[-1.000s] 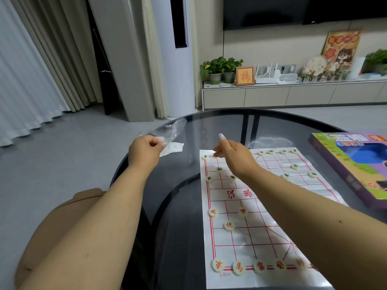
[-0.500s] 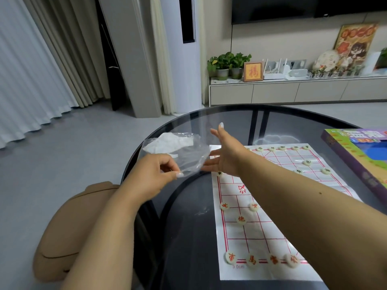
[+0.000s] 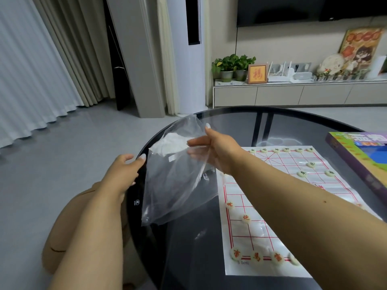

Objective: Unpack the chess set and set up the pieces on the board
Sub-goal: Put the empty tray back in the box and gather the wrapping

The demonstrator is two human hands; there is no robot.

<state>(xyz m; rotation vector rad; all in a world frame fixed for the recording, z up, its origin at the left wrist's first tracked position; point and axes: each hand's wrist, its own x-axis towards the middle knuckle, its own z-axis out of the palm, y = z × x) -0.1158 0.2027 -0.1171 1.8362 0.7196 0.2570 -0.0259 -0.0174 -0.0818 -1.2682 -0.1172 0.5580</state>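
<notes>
At a round glass table point(image 3: 240, 122), a paper board point(image 3: 272, 206) w/ red grid carries pieces in rows at the near and far ends, game box point(image 3: 356, 155) at right. Right hand point(image 3: 217, 147) pinches a clear plastic bag point(image 3: 176, 181) aloft over the table's left edge; left hand point(image 3: 123, 172), grip loosely curled, holds nothing. Set-up looks near done; next likely setting the bag aside.

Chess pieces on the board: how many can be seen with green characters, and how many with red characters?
Green-lettered pieces: 9
Red-lettered pieces: 5
Half-hidden piece, lettering not readable: 1
Total: 15 in view. The right arm covers part of the board, so more may lie beneath it.
</notes>
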